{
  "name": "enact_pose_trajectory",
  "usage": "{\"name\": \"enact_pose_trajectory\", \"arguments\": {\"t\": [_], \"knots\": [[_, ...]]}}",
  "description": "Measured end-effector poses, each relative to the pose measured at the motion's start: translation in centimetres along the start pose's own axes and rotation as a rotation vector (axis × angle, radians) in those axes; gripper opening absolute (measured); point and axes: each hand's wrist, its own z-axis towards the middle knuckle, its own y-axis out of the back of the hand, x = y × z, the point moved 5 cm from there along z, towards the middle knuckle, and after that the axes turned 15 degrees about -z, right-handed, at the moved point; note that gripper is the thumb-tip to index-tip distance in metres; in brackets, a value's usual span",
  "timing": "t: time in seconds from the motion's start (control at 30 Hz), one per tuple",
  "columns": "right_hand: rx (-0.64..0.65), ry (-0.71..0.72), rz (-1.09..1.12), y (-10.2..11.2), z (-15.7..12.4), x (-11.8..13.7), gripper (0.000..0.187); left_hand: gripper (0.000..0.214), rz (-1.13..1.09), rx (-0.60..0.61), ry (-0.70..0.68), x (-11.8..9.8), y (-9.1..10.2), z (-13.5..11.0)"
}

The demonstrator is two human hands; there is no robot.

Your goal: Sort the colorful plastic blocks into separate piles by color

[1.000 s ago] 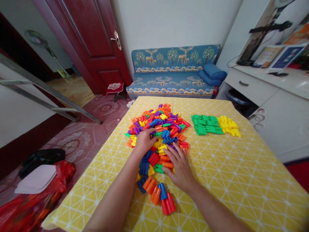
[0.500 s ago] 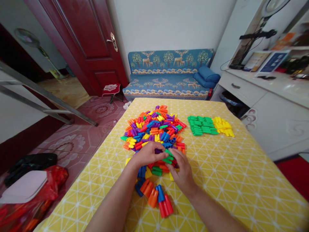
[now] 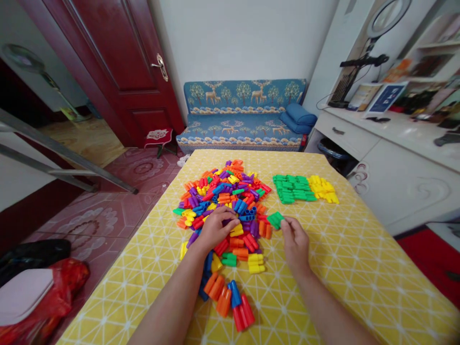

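My right hand point(image 3: 296, 242) pinches a green plastic building block point(image 3: 275, 220) with paired tubes, held out to the right of a mixed heap. Over the front of that heap point(image 3: 219, 197) lies my left hand point(image 3: 220, 226), fingers curved, with a gap between thumb and forefinger. A yellow block point(image 3: 236, 230) is right beside its thumb; I see nothing clearly gripped there. Beyond my right hand, green blocks lie in a flat group point(image 3: 293, 188), and a group of yellow blocks point(image 3: 322, 189) adjoins it on the right.
Loose orange blocks point(image 3: 217, 290) and a blue-and-red joined piece point(image 3: 240, 306) lie near the front on the yellow patterned tablecloth point(image 3: 316, 297). A blue sofa point(image 3: 240, 120) stands behind the table. A white cabinet point(image 3: 406, 167) is at the right, and a metal ladder-like frame point(image 3: 72, 167) at the left.
My right hand has moved right, away from my left, carrying the green block. My left hand has let go of it and stays over the heap. The view has shifted slightly.
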Motion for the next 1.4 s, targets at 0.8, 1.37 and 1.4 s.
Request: {"name": "enact_pose_trajectory", "arguments": {"t": [0.8,1.37,1.4], "knots": [[0.448,0.304,-0.302,-2.1,-0.9,0.7,0.018,0.015,-0.001,-0.125,-0.020,0.5,0.6,0.0],[0.877,0.615,-0.432,-1.9,-7.0,6.8,0.032,0.015,0.031,-0.142,-0.014,0.7,1.1,-0.1],[0.858,0.593,-0.413,-1.9,-6.8,6.6,0.030,0.015,0.028,-0.146,-0.013,0.8,1.1,-0.1]]}}
